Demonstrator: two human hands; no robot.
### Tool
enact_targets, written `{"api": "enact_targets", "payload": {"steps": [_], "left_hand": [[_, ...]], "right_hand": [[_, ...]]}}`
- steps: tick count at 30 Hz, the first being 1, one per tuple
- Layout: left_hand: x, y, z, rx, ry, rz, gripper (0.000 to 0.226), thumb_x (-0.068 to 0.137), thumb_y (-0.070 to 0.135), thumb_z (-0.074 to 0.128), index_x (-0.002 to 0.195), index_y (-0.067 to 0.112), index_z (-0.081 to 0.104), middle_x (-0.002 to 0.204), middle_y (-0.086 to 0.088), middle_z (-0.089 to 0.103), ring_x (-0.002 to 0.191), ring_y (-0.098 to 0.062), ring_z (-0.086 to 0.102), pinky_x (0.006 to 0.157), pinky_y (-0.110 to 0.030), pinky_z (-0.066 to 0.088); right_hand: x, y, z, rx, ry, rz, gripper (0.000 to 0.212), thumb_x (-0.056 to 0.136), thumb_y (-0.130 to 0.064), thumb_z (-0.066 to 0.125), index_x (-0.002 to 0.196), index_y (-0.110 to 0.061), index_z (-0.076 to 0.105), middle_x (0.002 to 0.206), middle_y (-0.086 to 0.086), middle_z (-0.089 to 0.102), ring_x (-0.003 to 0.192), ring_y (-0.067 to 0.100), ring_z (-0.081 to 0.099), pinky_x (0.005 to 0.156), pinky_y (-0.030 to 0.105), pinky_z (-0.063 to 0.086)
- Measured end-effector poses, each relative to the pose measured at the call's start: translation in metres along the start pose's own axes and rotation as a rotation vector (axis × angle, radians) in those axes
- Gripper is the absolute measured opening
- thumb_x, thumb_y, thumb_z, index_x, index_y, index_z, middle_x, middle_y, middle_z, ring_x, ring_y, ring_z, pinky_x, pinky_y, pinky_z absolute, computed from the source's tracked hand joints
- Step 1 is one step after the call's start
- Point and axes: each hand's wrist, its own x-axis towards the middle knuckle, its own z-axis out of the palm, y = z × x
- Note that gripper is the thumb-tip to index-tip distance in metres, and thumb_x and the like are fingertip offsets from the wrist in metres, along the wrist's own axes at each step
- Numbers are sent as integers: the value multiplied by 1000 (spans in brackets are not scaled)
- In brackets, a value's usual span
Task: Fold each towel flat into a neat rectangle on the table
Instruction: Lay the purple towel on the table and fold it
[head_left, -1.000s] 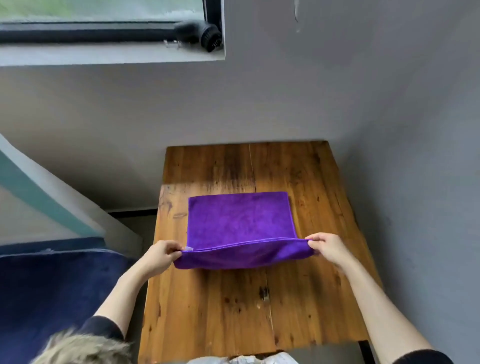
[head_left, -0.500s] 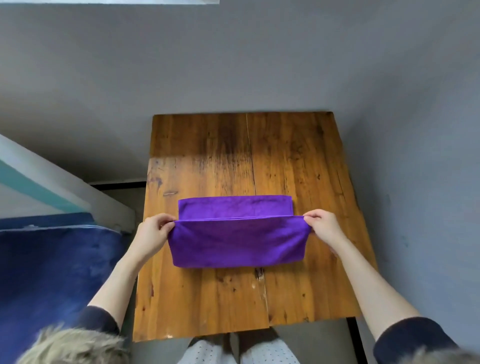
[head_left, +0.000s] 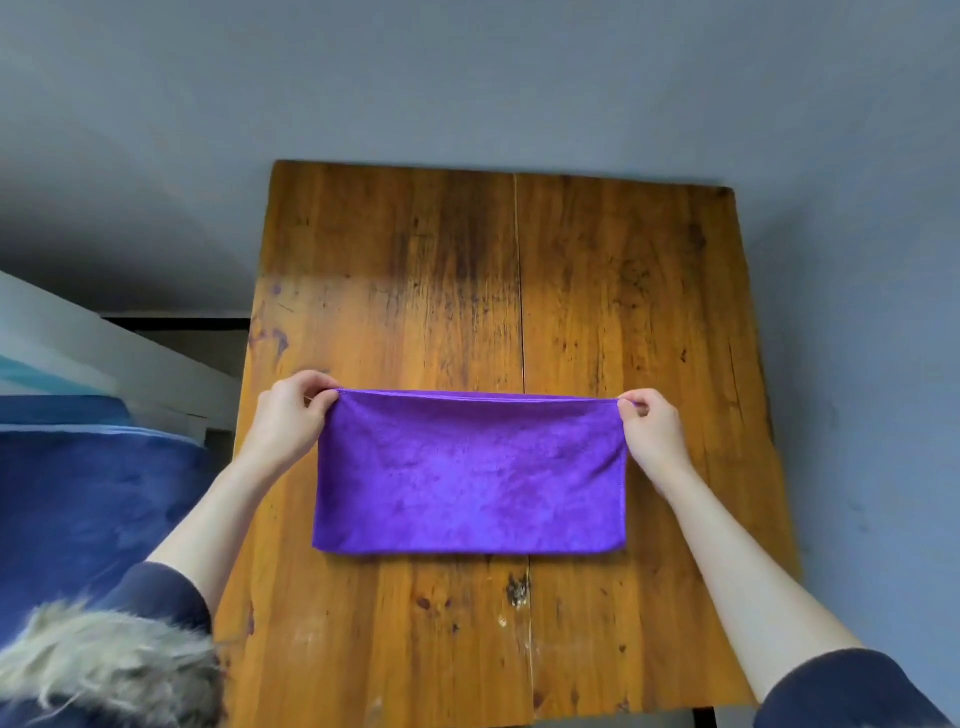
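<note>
A purple towel (head_left: 467, 473) lies folded in half as a wide rectangle on the middle of the wooden table (head_left: 493, 270). Its fold runs along the near side and its two free edges meet at the far side. My left hand (head_left: 293, 415) pinches the far left corner of the towel. My right hand (head_left: 649, 428) pinches the far right corner. Both corners sit low, at or just above the tabletop.
Grey walls stand close behind and to the right of the table. A dark blue cushioned seat (head_left: 88, 509) lies left of the table, with a white and teal slanted panel (head_left: 78, 353) behind it. Pale fur trim (head_left: 104, 670) shows at the bottom left.
Both hands carried the near edge of the towel up and away over the far half, down to the far edge. The towel went from half lifted to folded flat in two.
</note>
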Motion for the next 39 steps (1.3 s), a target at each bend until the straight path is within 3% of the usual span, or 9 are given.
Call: {"api": "enact_targets", "payload": {"steps": [9,14,17,20,22,27,34,36,39], "left_hand": [[17,-21,27,18,9,-86,14,91,13,55,96,9,67,97,-8,67,93,-24,59,82,-28,39],[1,-28,30,58,191,-54,28,91,10,52,119,6,53,113,-20,53,102,-34,53,92,-39,39],[-21,-21,43,293,263,181,37,90,11,49,127,9,50,126,-19,49,117,-37,45,93,-51,37],[-40,-6,77,501,85,433,47,89,28,43,135,18,47,145,-14,40,135,-37,33,107,-55,25],[-42,-5,96,594,6,454,50,91,37,37,139,23,43,151,-11,32,140,-36,25,111,-58,18],[-28,-40,97,643,6,407,55,93,45,28,144,27,32,154,-7,23,143,-32,17,115,-54,10],[-29,-67,62,572,19,273,57,96,43,14,148,21,19,157,-5,14,145,-26,1,114,-50,-6],[-37,-68,54,458,84,211,53,97,37,21,144,15,30,154,-10,25,145,-28,10,115,-48,0],[-54,-69,50,338,237,94,33,95,29,41,118,8,54,127,-18,49,123,-34,38,102,-51,28]], "right_hand": [[19,10,22,42,16,32,21,97,-16,46,110,-6,59,112,10,60,97,17,52,80,28,42],[11,1,27,56,274,39,27,94,-21,52,117,-8,57,120,12,53,107,23,55,84,28,43],[-23,-7,46,-116,305,-294,36,96,-22,47,129,-8,51,133,11,47,124,22,45,99,28,36],[-66,-10,91,-405,82,-618,45,92,-23,48,135,-11,48,145,11,41,138,29,32,113,49,23],[-82,-8,120,-542,0,-728,50,88,-28,51,137,-14,47,148,11,37,139,31,28,111,56,18],[-56,20,117,-603,29,-614,57,92,-40,41,144,-17,34,154,9,23,144,24,14,117,46,7],[-41,54,70,-625,74,-398,58,95,-40,29,147,-15,24,157,9,12,145,19,3,119,39,7],[-53,46,72,-628,60,-412,58,95,-37,31,148,-15,23,157,9,11,145,20,2,118,41,10],[-81,33,88,-686,2,-559,55,95,-33,35,146,-13,29,155,11,19,144,25,11,116,47,14]]}}
